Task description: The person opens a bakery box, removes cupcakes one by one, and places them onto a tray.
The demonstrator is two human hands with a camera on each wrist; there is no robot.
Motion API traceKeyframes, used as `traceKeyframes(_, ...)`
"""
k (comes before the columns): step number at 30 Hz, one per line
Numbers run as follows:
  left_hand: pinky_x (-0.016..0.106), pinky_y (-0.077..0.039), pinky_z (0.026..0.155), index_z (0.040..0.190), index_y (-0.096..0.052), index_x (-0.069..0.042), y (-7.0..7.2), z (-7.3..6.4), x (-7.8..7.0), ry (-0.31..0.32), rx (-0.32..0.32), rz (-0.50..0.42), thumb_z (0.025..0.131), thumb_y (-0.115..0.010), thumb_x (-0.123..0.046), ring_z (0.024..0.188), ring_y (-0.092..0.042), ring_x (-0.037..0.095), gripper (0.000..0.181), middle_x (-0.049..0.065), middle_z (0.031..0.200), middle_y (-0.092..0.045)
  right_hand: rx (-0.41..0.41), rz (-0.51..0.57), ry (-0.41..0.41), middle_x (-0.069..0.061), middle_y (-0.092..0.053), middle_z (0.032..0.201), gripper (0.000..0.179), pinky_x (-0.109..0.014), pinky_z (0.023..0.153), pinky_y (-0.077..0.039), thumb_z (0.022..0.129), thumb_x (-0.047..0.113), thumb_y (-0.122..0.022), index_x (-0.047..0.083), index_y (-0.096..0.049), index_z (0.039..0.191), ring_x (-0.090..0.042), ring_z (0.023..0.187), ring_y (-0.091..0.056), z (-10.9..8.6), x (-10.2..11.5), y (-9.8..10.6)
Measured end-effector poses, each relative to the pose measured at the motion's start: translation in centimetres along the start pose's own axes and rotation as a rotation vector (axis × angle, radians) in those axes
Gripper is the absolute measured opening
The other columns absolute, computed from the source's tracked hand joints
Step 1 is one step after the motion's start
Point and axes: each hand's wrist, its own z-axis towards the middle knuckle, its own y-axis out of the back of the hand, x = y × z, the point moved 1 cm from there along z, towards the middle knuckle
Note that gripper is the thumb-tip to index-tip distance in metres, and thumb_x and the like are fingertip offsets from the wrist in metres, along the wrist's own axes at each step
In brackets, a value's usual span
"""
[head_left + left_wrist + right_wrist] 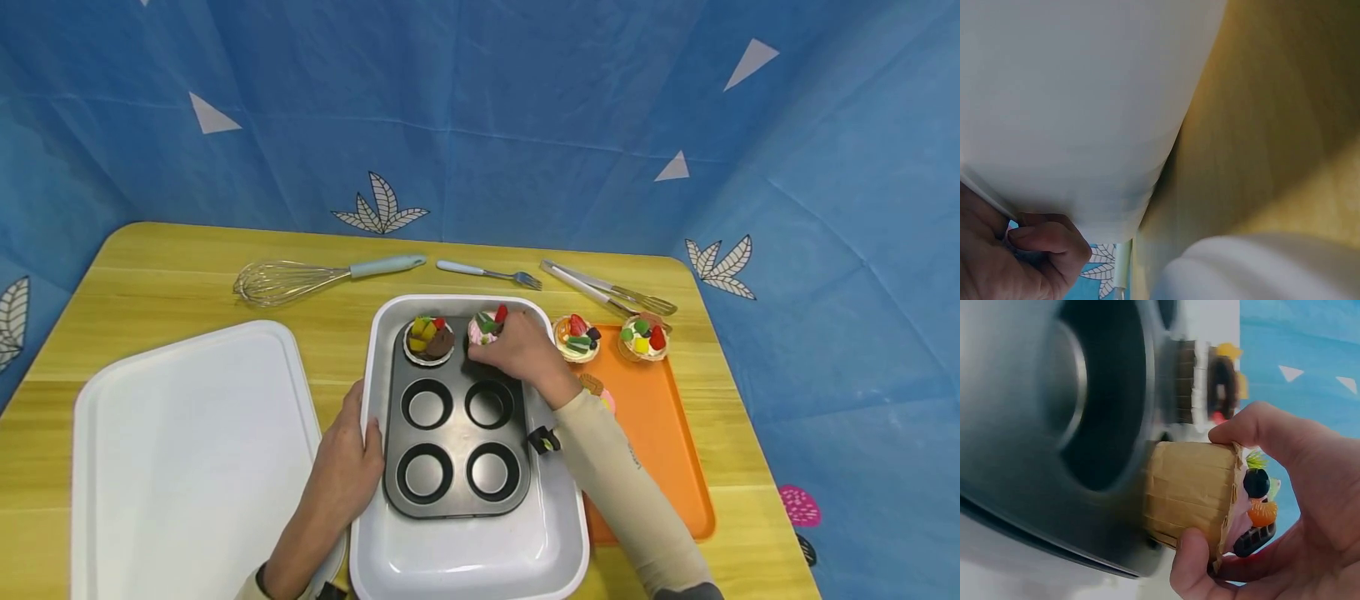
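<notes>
My right hand [521,346] grips a fruit-topped cupcake [1194,494] with pink cream by its rim, between thumb and fingers. This cupcake is at the far right cup of a dark muffin pan [459,442]; the right wrist view shows its brown wrapper close against the pan. A chocolate cupcake [429,341] sits in the far left cup. The pan lies inside a deep white tray [472,557]. My left hand [348,458] holds the tray's left side wall, thumb over the rim; in the left wrist view its fingers [1054,240] curl at the edge.
An orange tray [663,467] at right bears several cupcakes, including cream ones [576,337] [642,337], partly behind my right arm. A flat white tray [195,450] lies at left. A whisk [300,281], fork [487,272] and tongs [600,287] lie along the back.
</notes>
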Motion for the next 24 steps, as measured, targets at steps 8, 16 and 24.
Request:
traceKeyframes(8, 0.059, -0.043, 0.101, 0.150, -0.032, 0.000, -0.1, 0.0, 0.0, -0.030, -0.021, 0.005, 0.101, -0.047, -0.008, 0.124, -0.054, 0.041, 0.052, 0.028, 0.137, -0.053, 0.005, 0.061, -0.086, -0.021, -0.047, 0.117, 0.045, -0.040, 0.069, -0.044, 0.077, 0.045, -0.073, 0.003, -0.058, 0.077, -0.032, 0.088, -0.049, -1.7, 0.4, 2.8)
traceKeyframes(16, 0.059, -0.042, 0.101, 0.149, -0.034, 0.000, -0.1, -0.1, 0.1, -0.037, -0.039, 0.016, 0.100, -0.048, -0.007, 0.123, -0.054, 0.042, 0.052, 0.029, 0.135, -0.055, -0.020, 0.070, -0.132, -0.018, -0.046, 0.104, 0.045, -0.037, 0.061, -0.046, 0.080, 0.042, -0.071, 0.000, -0.055, 0.086, -0.031, 0.075, -0.052, -4.0, -1.7, 5.6)
traceKeyframes(24, 0.059, -0.042, 0.101, 0.150, -0.032, 0.001, 0.1, 0.0, -0.1, -0.029, -0.017, 0.020, 0.100, -0.047, -0.008, 0.124, -0.053, 0.043, 0.053, 0.030, 0.135, -0.054, -0.097, 0.106, -0.149, -0.015, -0.053, 0.084, 0.040, -0.035, 0.058, -0.046, 0.085, 0.037, -0.070, 0.002, -0.051, 0.088, -0.027, 0.065, -0.055, -6.6, -5.4, 8.0)
